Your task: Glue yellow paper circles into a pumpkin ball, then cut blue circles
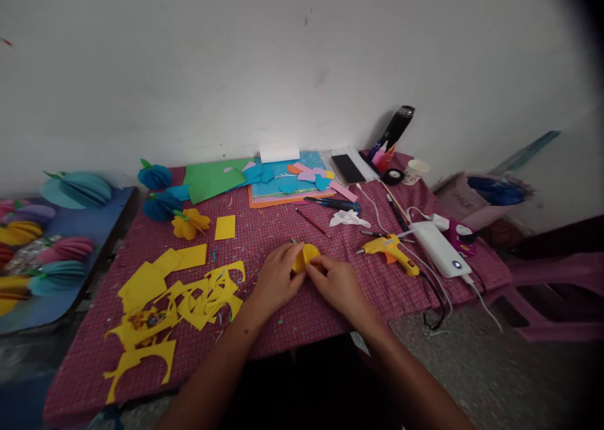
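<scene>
Your left hand [277, 271] and right hand [340, 284] are close together over the near half of the surface [287, 323], both pinching the small yellow paper piece [309, 254] between them, the left at its left side, the right thumb and fingers at its lower right edge. The piece appears curved or folded; the fingers hide how many layers it has. Judged by look, it should be very light, stiff enough to keep a fold, not slippery, yet easily creased or torn. Take it by the edges or along a fold, with light fingertip pressure; avoid squeezing its middle. Off to your left lie yellow cut-out scraps [134, 358], thin and likely to snag. The yellow glue gun [384, 246] rests to your right, apart from the piece. Farther off, a yellow paper flower [189, 224] sits before a green sheet [214, 181].
</scene>
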Action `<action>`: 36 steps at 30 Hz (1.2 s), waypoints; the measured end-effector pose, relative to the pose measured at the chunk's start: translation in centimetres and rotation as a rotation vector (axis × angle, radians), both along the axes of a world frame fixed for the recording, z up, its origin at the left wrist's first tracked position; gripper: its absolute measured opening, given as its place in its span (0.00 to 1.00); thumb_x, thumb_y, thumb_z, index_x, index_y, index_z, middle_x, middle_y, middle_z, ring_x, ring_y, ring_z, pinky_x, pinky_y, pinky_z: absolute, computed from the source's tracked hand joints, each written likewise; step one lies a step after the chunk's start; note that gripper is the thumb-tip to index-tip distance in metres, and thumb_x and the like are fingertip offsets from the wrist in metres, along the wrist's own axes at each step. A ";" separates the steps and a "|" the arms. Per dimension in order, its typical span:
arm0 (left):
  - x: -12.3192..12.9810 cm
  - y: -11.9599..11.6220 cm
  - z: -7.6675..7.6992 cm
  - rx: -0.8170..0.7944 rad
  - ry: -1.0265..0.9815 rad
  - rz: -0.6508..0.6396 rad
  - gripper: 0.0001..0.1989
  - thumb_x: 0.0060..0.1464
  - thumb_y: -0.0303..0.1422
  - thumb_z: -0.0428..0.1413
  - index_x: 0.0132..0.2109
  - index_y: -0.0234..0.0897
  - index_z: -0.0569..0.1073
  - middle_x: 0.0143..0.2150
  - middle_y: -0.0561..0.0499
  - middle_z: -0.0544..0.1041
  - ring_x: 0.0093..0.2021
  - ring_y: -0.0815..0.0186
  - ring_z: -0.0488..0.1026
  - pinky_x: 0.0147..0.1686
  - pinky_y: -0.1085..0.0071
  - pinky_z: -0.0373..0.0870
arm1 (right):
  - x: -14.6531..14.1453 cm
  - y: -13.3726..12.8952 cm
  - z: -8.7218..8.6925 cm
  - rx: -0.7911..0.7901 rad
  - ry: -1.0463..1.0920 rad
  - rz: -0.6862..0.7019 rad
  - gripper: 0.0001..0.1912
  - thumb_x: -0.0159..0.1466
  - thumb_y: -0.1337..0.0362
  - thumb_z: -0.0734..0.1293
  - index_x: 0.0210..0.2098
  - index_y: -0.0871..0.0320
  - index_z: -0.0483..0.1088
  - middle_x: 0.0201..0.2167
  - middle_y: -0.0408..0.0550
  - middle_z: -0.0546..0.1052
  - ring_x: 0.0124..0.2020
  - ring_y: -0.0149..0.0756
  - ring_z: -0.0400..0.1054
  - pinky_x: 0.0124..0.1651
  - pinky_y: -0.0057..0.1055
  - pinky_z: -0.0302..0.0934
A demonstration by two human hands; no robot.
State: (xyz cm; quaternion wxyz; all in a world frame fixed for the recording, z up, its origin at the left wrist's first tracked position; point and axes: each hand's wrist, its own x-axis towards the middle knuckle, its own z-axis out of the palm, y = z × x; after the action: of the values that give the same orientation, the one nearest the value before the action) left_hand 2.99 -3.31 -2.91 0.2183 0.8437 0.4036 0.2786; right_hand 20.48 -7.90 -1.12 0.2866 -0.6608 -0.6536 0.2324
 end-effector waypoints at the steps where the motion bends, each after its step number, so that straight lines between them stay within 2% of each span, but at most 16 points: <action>1: 0.0 0.0 0.0 0.002 -0.001 -0.001 0.28 0.59 0.30 0.56 0.65 0.43 0.59 0.62 0.44 0.69 0.61 0.56 0.66 0.62 0.53 0.63 | 0.0 0.0 0.0 0.002 0.015 0.003 0.11 0.67 0.60 0.65 0.42 0.54 0.79 0.35 0.46 0.82 0.34 0.35 0.75 0.38 0.29 0.61; 10: 0.1 -0.2 0.3 0.007 0.000 0.011 0.28 0.60 0.31 0.55 0.65 0.42 0.60 0.62 0.42 0.68 0.62 0.54 0.66 0.62 0.49 0.63 | 0.3 -0.1 -0.1 0.015 0.027 0.043 0.12 0.69 0.63 0.62 0.39 0.56 0.78 0.34 0.45 0.81 0.34 0.34 0.74 0.38 0.28 0.61; 15: 0.0 -0.5 0.5 0.063 0.030 0.025 0.29 0.57 0.28 0.55 0.65 0.42 0.63 0.69 0.41 0.58 0.68 0.51 0.59 0.65 0.48 0.60 | -0.1 -0.1 -0.3 0.006 -0.149 -0.013 0.12 0.69 0.64 0.61 0.35 0.57 0.76 0.31 0.46 0.81 0.31 0.34 0.73 0.33 0.28 0.57; 19: -0.1 -0.7 0.7 0.112 0.051 0.007 0.21 0.55 0.26 0.55 0.56 0.41 0.71 0.71 0.42 0.55 0.68 0.51 0.58 0.65 0.48 0.61 | -0.5 -0.1 -0.3 -0.022 -0.304 -0.076 0.12 0.68 0.63 0.61 0.35 0.58 0.76 0.32 0.49 0.81 0.31 0.36 0.74 0.33 0.28 0.56; 22: 0.0 -0.7 0.8 0.127 0.075 0.009 0.15 0.55 0.27 0.56 0.51 0.39 0.73 0.69 0.42 0.58 0.67 0.51 0.59 0.65 0.48 0.61 | -0.6 -0.2 -0.4 -0.043 -0.382 -0.118 0.12 0.68 0.62 0.61 0.36 0.58 0.75 0.32 0.51 0.81 0.31 0.37 0.74 0.32 0.29 0.56; 26: 0.2 -0.6 1.2 0.162 0.119 -0.016 0.13 0.56 0.26 0.55 0.48 0.39 0.74 0.66 0.44 0.65 0.67 0.52 0.60 0.65 0.48 0.60 | -0.7 -0.2 -0.5 -0.055 -0.439 -0.137 0.12 0.68 0.62 0.60 0.35 0.58 0.74 0.32 0.51 0.81 0.31 0.38 0.75 0.32 0.30 0.56; 30: 0.4 -0.5 1.9 0.214 0.229 -0.127 0.12 0.58 0.26 0.52 0.46 0.41 0.75 0.57 0.47 0.74 0.66 0.53 0.60 0.65 0.48 0.59 | -0.8 -0.2 -0.4 -0.085 -0.474 -0.140 0.12 0.68 0.61 0.60 0.36 0.58 0.73 0.31 0.52 0.81 0.31 0.40 0.75 0.32 0.30 0.57; 36: 1.0 0.1 3.0 0.229 0.359 -0.258 0.12 0.59 0.28 0.51 0.47 0.40 0.76 0.50 0.46 0.76 0.64 0.53 0.63 0.66 0.49 0.56 | -0.7 -0.1 0.0 -0.131 -0.487 -0.145 0.12 0.70 0.59 0.60 0.38 0.59 0.72 0.32 0.54 0.80 0.31 0.41 0.75 0.32 0.31 0.59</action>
State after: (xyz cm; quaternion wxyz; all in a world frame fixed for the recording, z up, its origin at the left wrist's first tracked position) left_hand 3.96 -3.21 0.11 0.0797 0.9435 0.2905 0.1381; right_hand 19.82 -7.97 -1.08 0.0934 -0.7594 -0.6380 0.0870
